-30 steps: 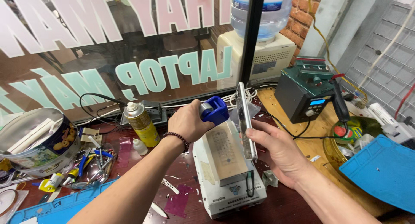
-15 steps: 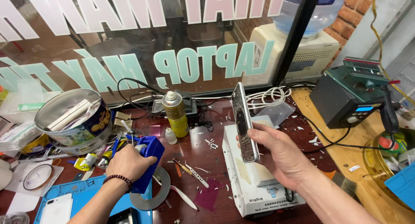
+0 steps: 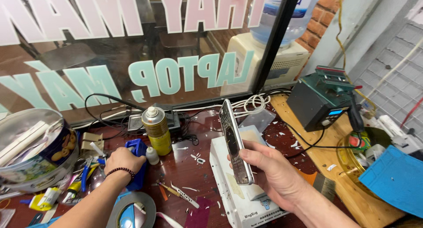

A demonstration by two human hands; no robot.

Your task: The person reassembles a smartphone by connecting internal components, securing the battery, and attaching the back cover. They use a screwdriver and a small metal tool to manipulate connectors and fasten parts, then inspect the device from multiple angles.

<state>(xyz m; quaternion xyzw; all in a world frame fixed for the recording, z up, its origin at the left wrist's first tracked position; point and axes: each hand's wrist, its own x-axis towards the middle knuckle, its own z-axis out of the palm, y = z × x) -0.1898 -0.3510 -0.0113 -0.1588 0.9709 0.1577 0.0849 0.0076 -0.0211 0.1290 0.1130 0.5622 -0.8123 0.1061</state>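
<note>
My right hand holds a phone upright and edge-on, above a white flat machine on the dark red desk. My left hand is wrapped around a blue tool that rests down on the desk, left of a yellow spray can and a small white bottle. A beaded band is on my left wrist. A roll of tape lies just below that hand.
A round tin with sticks stands at the left, with pliers and small tools beside it. Cables run along the glass window. A dark station with a display sits on a wooden board at right, near a blue mat.
My left hand has carried the blue tool from up by the phone down and left to the desk near the spray can. The right hand keeps the phone upright. The view has shifted.
</note>
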